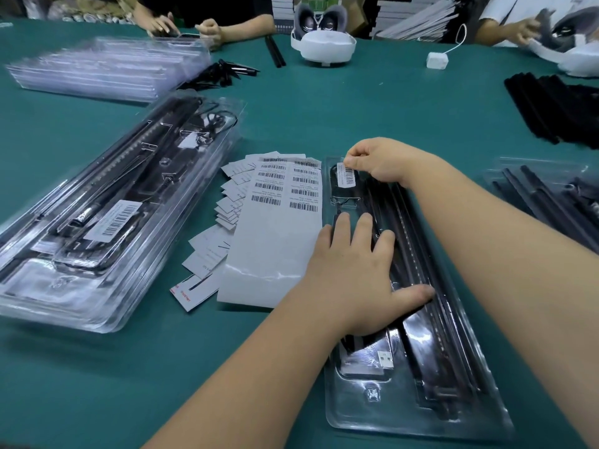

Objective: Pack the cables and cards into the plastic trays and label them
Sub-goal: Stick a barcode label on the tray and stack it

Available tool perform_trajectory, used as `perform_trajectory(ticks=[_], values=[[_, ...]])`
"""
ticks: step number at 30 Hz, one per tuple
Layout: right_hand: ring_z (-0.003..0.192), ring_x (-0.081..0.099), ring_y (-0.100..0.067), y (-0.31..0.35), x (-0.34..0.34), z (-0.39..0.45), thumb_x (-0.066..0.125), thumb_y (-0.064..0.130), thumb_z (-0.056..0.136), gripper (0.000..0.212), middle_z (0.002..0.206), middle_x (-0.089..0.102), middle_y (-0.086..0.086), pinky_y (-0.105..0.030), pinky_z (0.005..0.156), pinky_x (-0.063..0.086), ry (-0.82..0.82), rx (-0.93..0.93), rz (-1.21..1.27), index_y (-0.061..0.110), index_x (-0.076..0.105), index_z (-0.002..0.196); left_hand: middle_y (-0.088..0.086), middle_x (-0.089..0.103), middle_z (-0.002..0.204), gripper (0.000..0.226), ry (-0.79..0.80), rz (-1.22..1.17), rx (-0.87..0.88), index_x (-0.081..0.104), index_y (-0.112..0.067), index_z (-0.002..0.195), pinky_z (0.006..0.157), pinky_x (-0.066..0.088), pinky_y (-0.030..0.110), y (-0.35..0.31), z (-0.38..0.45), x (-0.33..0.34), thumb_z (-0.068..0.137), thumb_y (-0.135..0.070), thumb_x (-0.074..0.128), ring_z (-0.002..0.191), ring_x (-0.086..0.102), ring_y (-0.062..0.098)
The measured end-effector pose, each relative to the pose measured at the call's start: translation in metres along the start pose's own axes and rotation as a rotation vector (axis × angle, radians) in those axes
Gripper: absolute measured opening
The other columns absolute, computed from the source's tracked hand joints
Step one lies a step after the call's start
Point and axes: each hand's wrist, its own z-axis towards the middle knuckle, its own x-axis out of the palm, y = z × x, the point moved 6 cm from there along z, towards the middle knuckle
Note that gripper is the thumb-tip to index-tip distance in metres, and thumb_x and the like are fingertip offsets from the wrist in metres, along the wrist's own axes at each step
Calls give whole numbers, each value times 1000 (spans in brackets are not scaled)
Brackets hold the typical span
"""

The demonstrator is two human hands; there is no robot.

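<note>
I am pressing my left hand [353, 273] flat on a clear plastic tray [453, 413] that is lying on the green worktop [324, 108] right in front of me. My fingers are lying straight across the black cables [418, 254] inside it, so this hand has no grip on anything. My right hand [385, 160] is reaching to the far end of the tray. Its grip is tight, with my thumb and finger pinching a small white barcode label [346, 174] that is lying on the tray's top. Just left of the tray, a long sheet of barcode labels [278, 222] is lying on a fan of white cards [210, 251]. Farther left, a stack of packed trays [107, 222] is sitting with a label on top. A white headset [324, 47] is resting across the worktop, near other people's hands.
</note>
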Motion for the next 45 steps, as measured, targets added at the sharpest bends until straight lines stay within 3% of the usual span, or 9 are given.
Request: perform_trajectory(ticks=[5, 8, 12, 22, 25, 28, 32, 40, 45], values=[[91, 53, -21, 3, 3, -1, 57, 36, 94, 25, 99, 60, -2, -29, 77, 39, -70, 16, -137, 13, 63, 102, 9, -6, 159, 87, -1, -4, -2, 7, -23, 151, 115, -4, 47, 0, -1, 0, 84, -76, 21, 144, -12, 32], [91, 48, -23, -1, -4, -2, 65, 45, 86, 46, 103, 53, -5, -32, 74, 36, -207, 89, -113, 9, 50, 110, 9, -6, 159, 87, -3, -10, -1, 8, -23, 151, 115, -4, 47, 0, -1, 0, 84, -76, 22, 144, -12, 32], [99, 54, -29, 3, 3, -2, 49, 55, 92, 52, 115, 56, -9, -34, 72, 37, -312, 142, -329, 9, 52, 117, 10, -5, 159, 86, -9, -17, -2, 9, -22, 150, 115, -4, 47, -1, -1, 0, 85, -76, 23, 144, -10, 33], [110, 51, -29, 10, 17, -14, 33, 67, 90, 67, 128, 39, -8, -37, 73, 37, -100, -53, -548, 13, 46, 127, 10, -6, 159, 88, 6, -10, 6, 7, -22, 151, 115, -3, 48, 0, 0, 0, 84, -77, 20, 144, -11, 32], [122, 39, -23, 5, 18, -24, 33, 66, 90, 67, 132, 39, -4, -38, 83, 37, -114, -96, -534, 21, 41, 139, 10, -6, 159, 88, 16, -16, 6, 7, -22, 151, 115, -4, 48, 0, -1, 0, 84, -77, 20, 144, -12, 32], [140, 17, -24, 3, 22, -29, 30, 62, 93, 67, 150, 29, -4, -42, 112, 16, -115, -138, -573, 23, 30, 149, 9, -6, 160, 88, 15, -15, -1, 7, -23, 151, 115, -4, 47, 0, -1, 0, 84, -77, 22, 144, -11, 32], [147, -8, -19, 4, 32, -30, 22, 51, 100, 62, 161, -2, 2, -40, 118, -5, 72, -186, -563, 21, 9, 153, 9, -7, 160, 88, 19, -44, -5, 6, -24, 152, 116, -5, 46, 1, -1, 0, 84, -77, 25, 144, -12, 30], [147, -3, -9, 12, 36, -55, 17, 37, 104, 51, 160, 5, 7, -38, 117, -4, 118, -221, -417, 21, 14, 152, 10, -11, 159, 89, 40, -102, -8, 3, -23, 152, 117, -7, 45, 1, 0, 0, 85, -76, 28, 144, -15, 29], [145, 11, -6, 18, 30, -73, 20, 39, 104, 49, 156, 23, 8, -28, 117, 3, 62, -219, -210, 21, 34, 147, 9, -9, 159, 88, 37, -104, -8, 4, -24, 152, 116, -6, 45, 1, -2, -2, 85, -75, 29, 144, -13, 30]])
